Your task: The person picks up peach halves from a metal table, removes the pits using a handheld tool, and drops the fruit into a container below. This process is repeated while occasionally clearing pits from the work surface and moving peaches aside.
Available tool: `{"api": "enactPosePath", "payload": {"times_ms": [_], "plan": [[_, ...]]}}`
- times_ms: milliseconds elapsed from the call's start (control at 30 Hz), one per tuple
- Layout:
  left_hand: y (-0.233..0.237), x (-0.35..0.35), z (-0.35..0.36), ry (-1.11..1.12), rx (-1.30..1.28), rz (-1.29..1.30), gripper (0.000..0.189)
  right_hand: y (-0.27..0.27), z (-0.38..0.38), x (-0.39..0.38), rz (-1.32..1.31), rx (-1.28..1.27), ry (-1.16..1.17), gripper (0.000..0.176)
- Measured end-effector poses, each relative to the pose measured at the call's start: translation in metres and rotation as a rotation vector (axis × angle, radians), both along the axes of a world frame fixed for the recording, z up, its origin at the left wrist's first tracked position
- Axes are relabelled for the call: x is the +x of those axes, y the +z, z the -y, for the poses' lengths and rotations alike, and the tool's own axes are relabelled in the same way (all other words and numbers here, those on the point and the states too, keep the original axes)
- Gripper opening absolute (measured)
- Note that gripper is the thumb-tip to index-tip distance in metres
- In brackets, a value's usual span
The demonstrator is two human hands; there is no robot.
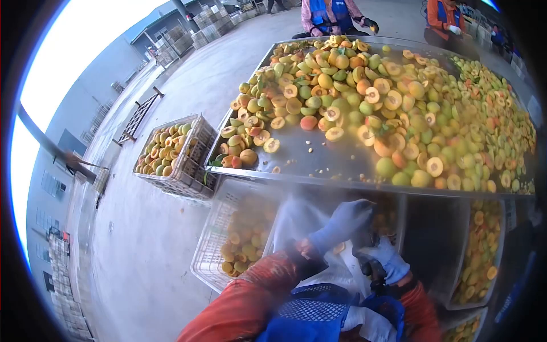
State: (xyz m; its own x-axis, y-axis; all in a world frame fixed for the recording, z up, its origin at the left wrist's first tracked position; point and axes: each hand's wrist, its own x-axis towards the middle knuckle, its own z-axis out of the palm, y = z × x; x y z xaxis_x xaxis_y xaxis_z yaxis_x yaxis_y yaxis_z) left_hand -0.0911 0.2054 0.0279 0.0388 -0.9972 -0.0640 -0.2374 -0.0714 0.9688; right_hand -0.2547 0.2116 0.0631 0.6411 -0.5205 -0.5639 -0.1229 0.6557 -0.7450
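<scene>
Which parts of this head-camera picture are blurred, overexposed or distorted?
Head view: the gloved left hand and right hand are smeared by blur; the bright patch at upper left is blown out; fisheye distortion curves the metal table and blackens the corners; the fruit pile is sharp.

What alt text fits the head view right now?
Gloved left hand and right hand are close together below a steel table heaped with halved yellow-orange fruit; their grip is blurred. Fruit-filled crates stand beside it; people work opposite.

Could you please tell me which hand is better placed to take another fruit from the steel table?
Likely the left: left hand sits just under the table edge, nearest the fruit; right hand is lower and seems to grip a dark tool.
</scene>
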Motion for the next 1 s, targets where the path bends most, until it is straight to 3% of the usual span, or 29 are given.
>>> {"api": "enactPosePath", "payload": {"times_ms": [67, 200, 300, 367, 467, 567, 667, 700, 733, 800, 867, 900, 933, 967, 1000], "plan": [[-0.004, -0.003, 0.004, 0.066, 0.027, 0.211, 0.030, -0.010, 0.002, 0.002, -0.068, -0.043, -0.016, 0.014], [-0.002, -0.013, 0.002, 0.185, -0.071, 0.177, 0.029, -0.011, 0.009, -0.002, 0.083, 0.078, 0.106, 0.016], [-0.004, -0.012, 0.009, 0.147, -0.085, 0.182, 0.028, -0.007, 0.011, -0.005, 0.095, -0.159, 0.113, 0.016], [-0.009, -0.008, 0.015, 0.040, -0.035, 0.108, 0.028, 0.008, 0.008, -0.008, 0.021, 0.013, 0.057, 0.016], [0.004, -0.009, 0.018, -0.065, -0.029, 0.314, 0.030, -0.050, 0.011, -0.022, 0.179, 0.116, 0.160, 0.017], [0.031, -0.009, 0.018, -0.171, 0.025, 0.432, 0.033, -0.008, 0.009, -0.017, 0.081, 0.069, 0.057, 0.018], [0.018, -0.010, 0.026, -0.167, -0.027, 0.393, 0.034, -0.034, 0.012, -0.028, 0.210, 0.244, 0.100, 0.020], [0.024, -0.011, 0.026, -0.197, -0.021, 0.253, 0.034, -0.039, 0.012, -0.032, 0.214, 0.250, 0.127, 0.020], [0.030, -0.012, 0.024, -0.173, -0.013, 0.257, 0.034, -0.042, 0.012, -0.038, 0.187, 0.272, 0.133, 0.008], [0.039, -0.017, 0.023, -0.230, 0.147, 0.182, 0.032, -0.032, 0.012, -0.037, 0.156, 0.294, 0.149, 0.012], [0.010, -0.032, 0.019, -0.166, 0.217, 0.293, 0.030, -0.012, 0.009, -0.029, 0.100, -0.369, 0.232, 0.018], [-0.003, -0.040, 0.015, -0.002, -0.026, 0.354, 0.030, -0.016, 0.012, -0.031, 0.100, -0.370, 0.234, 0.018], [-0.007, -0.045, 0.012, 0.162, -0.270, 0.410, 0.030, -0.024, 0.014, -0.037, 0.108, -0.068, 0.208, 0.017], [-0.012, -0.047, 0.012, 0.183, -0.277, 0.348, 0.027, -0.033, 0.015, -0.042, 0.114, 0.236, 0.179, 0.015], [-0.017, -0.045, 0.016, 0.183, -0.276, 0.347, 0.027, -0.043, 0.015, -0.044, 0.113, 0.237, 0.179, 0.015]]}}
